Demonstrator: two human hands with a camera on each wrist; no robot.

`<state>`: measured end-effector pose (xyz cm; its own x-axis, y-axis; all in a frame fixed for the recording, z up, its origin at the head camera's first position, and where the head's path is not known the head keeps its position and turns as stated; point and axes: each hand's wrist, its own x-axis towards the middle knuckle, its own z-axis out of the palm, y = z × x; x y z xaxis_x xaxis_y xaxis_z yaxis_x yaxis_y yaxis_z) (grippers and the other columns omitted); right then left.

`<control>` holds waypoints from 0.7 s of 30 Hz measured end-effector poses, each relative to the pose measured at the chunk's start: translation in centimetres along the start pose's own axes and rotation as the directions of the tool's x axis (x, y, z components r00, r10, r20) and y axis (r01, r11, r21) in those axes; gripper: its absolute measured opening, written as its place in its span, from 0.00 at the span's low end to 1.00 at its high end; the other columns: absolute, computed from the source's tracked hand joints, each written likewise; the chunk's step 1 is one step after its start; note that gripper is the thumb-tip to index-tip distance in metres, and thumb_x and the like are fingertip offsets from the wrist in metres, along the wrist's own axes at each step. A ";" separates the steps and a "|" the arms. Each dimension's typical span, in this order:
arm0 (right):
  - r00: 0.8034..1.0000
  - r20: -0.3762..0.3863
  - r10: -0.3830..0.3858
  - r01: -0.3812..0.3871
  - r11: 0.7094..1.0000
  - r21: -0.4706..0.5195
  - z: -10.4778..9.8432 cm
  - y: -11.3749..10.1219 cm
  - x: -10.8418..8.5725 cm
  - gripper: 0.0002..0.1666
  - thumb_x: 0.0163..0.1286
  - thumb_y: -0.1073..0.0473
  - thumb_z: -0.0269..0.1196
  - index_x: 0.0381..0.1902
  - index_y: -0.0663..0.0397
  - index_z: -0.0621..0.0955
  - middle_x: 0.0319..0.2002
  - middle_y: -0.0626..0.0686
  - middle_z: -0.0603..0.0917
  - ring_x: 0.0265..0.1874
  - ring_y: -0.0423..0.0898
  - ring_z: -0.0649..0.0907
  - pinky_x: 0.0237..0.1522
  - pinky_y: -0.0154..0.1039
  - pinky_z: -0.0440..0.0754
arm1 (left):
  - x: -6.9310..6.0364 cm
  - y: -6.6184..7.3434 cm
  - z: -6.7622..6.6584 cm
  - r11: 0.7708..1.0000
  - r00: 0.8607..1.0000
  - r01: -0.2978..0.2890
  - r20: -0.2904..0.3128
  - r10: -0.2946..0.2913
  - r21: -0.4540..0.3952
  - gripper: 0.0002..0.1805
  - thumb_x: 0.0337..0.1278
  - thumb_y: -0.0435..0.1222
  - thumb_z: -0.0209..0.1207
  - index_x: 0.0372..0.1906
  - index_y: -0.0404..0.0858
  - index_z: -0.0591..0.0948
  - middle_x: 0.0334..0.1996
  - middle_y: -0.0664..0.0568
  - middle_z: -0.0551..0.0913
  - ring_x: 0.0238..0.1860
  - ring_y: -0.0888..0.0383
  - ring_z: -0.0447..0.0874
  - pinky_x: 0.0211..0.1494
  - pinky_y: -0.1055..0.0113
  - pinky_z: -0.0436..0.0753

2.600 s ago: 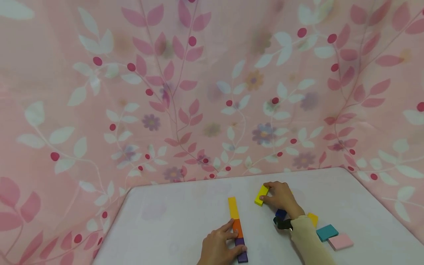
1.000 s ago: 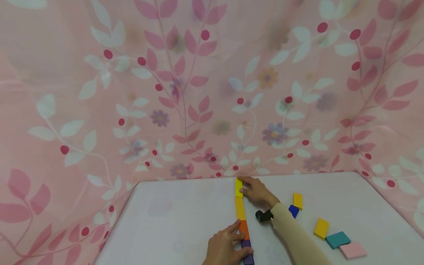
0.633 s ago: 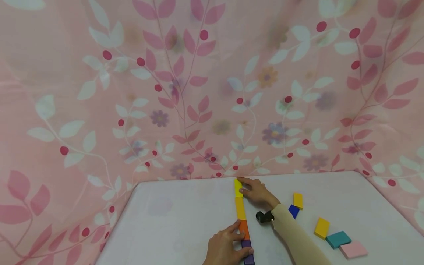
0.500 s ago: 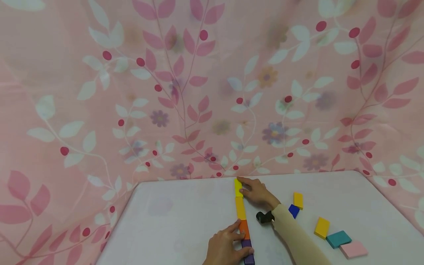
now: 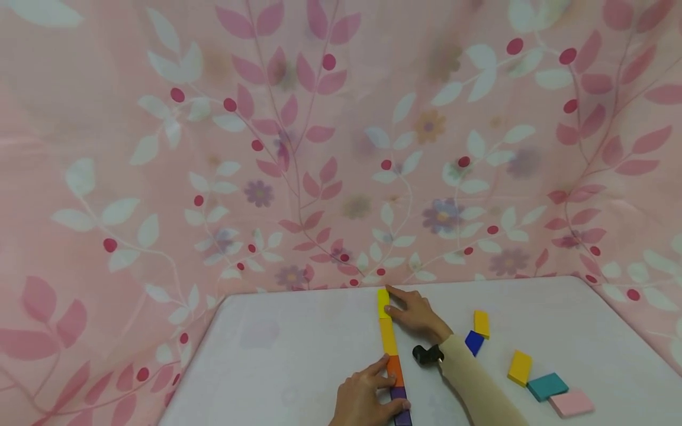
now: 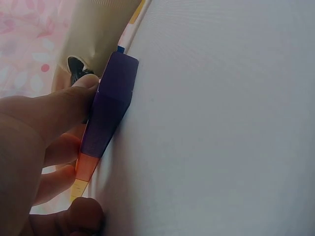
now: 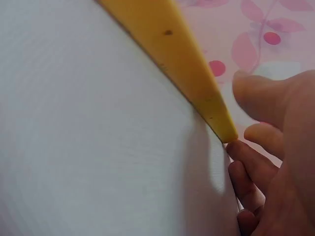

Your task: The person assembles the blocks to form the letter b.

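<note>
A row of flat blocks runs away from the person: a purple block (image 5: 400, 393), an orange block (image 5: 394, 369), a yellow-orange block (image 5: 388, 336) and a bright yellow block (image 5: 383, 303) at the far end. My left hand (image 5: 359, 397) rests over the near end, thumb tip on top of the purple block and fingers on the orange one. Beside the bright yellow block is my right hand (image 5: 417, 312). In the right wrist view its thumb stands apart from the row, while a fingertip lies at or very near the block's far end.
Loose on the white table (image 5: 277, 355), to the right, lie two more yellow blocks, one farther (image 5: 481, 324) and one nearer (image 5: 519, 368), a blue block (image 5: 474, 342), a teal block (image 5: 547, 386) and a pink block (image 5: 572, 403). Behind hangs a floral curtain (image 5: 319, 148).
The right hand has brought the bright yellow block leftward onto the far end of the row. Since half a second ago its fingers have eased slightly right. The left hand keeps its place.
</note>
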<state>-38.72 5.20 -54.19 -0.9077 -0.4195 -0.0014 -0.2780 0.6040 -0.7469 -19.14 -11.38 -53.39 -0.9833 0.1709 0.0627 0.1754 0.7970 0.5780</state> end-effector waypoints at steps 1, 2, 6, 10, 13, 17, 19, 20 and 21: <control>1.000 0.002 0.007 -0.007 0.999 0.038 -0.1 0.0 -0.1 0.39 0.77 0.39 0.63 0.81 0.35 0.69 0.79 0.56 0.72 0.72 0.65 0.69 0.73 0.73 0.64 | 0.0 0.0 0.0 1.000 1.000 -0.001 -0.001 0.001 0.000 0.28 0.48 0.64 0.76 0.50 0.53 0.93 0.69 0.57 0.83 0.54 0.48 0.92 0.46 0.49 0.91; 1.000 0.008 0.011 -0.011 0.996 0.084 -0.3 0.0 -0.2 0.39 0.78 0.39 0.63 0.82 0.37 0.68 0.79 0.57 0.71 0.75 0.66 0.68 0.76 0.74 0.61 | 0.0 0.0 0.0 1.000 1.000 0.001 0.000 -0.001 -0.001 0.28 0.48 0.64 0.76 0.50 0.53 0.93 0.69 0.57 0.83 0.54 0.48 0.93 0.46 0.49 0.91; 0.998 0.043 -0.045 0.034 0.973 0.229 -1.2 0.2 -1.0 0.38 0.81 0.41 0.60 0.82 0.48 0.67 0.79 0.58 0.71 0.79 0.63 0.68 0.80 0.68 0.61 | 0.1 0.1 0.0 1.000 1.000 0.010 -0.003 -0.010 0.004 0.27 0.47 0.64 0.77 0.49 0.53 0.94 0.68 0.56 0.84 0.52 0.47 0.93 0.45 0.51 0.92; 0.990 0.087 -0.115 0.090 0.964 0.249 -2.8 0.9 -3.0 0.35 0.83 0.44 0.59 0.78 0.57 0.71 0.74 0.61 0.77 0.73 0.63 0.76 0.76 0.64 0.70 | 0.0 0.2 0.2 1.000 1.000 0.016 0.005 -0.016 0.005 0.27 0.47 0.64 0.77 0.49 0.52 0.94 0.68 0.55 0.84 0.51 0.46 0.93 0.45 0.49 0.91; 0.987 0.094 -0.129 0.111 0.977 0.180 -4.8 1.0 -5.1 0.33 0.82 0.45 0.60 0.74 0.59 0.75 0.71 0.61 0.80 0.69 0.62 0.80 0.72 0.64 0.75 | 0.0 0.3 0.3 1.000 1.000 0.020 0.006 -0.020 0.007 0.28 0.47 0.64 0.77 0.49 0.52 0.94 0.68 0.55 0.84 0.52 0.45 0.93 0.45 0.48 0.91; 0.984 0.065 -0.167 0.165 0.986 0.032 -8.5 0.8 -8.3 0.30 0.80 0.46 0.63 0.69 0.60 0.79 0.66 0.64 0.83 0.62 0.63 0.84 0.61 0.64 0.84 | -0.2 0.2 0.3 1.000 1.000 0.001 -0.009 -0.001 0.004 0.28 0.47 0.64 0.76 0.49 0.52 0.94 0.68 0.56 0.84 0.53 0.47 0.93 0.46 0.49 0.92; 0.982 0.049 -0.182 0.184 0.982 -0.039 -10.4 1.0 -9.7 0.30 0.78 0.46 0.66 0.66 0.61 0.81 0.64 0.66 0.84 0.59 0.65 0.84 0.57 0.64 0.85 | -0.3 0.0 0.2 1.000 0.999 -0.025 -0.033 0.025 0.000 0.28 0.48 0.64 0.76 0.49 0.51 0.94 0.68 0.55 0.84 0.54 0.47 0.93 0.46 0.50 0.92; 0.984 0.038 -0.176 0.178 0.982 -0.066 -11.3 1.1 -10.3 0.30 0.76 0.46 0.67 0.65 0.62 0.81 0.62 0.67 0.84 0.58 0.66 0.84 0.56 0.65 0.85 | -0.3 0.0 0.2 0.999 0.998 -0.038 -0.049 0.038 0.001 0.28 0.48 0.63 0.77 0.49 0.50 0.93 0.68 0.54 0.84 0.55 0.46 0.92 0.45 0.50 0.92; 0.986 0.026 -0.166 0.167 0.981 -0.094 -12.0 1.4 -10.8 0.30 0.75 0.47 0.68 0.64 0.62 0.82 0.61 0.67 0.85 0.57 0.66 0.84 0.56 0.65 0.85 | -0.4 -0.1 0.1 0.999 0.997 -0.050 -0.066 0.050 0.006 0.29 0.48 0.63 0.77 0.49 0.50 0.93 0.68 0.53 0.84 0.55 0.46 0.92 0.45 0.51 0.92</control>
<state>-33.07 18.71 -47.21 -0.8409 -0.5309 0.1054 -0.4542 0.5863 -0.6708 -18.81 -11.47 -53.62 -0.9743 0.1723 0.1452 0.2247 0.7908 0.5693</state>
